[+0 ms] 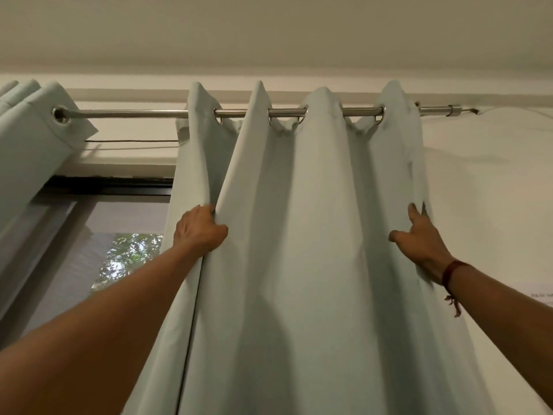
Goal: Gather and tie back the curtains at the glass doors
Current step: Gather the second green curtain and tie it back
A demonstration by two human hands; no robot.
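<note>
Two bare arms reach up to a pale curtain (299, 223) that hangs in deep folds from a metal rod (143, 113) threaded through its rings, close under the ceiling. The left hand (200, 230) grips the curtain's left side, its fingers (209, 209) curled shut around a fold, with the knuckles facing the camera. The right hand (419, 238) holds the curtain's right edge near the wall (490, 187); its fingers (414, 212) reach upward and behind the cloth while the thumb sticks out to the left in front, so the edge sits pinched between them. A dark red string bracelet (450, 272) circles the right wrist. A second curtain (33, 151) is bunched at the far left of the rod. Between the two curtains the glass door (125, 253) shows green leaves outside.
</note>
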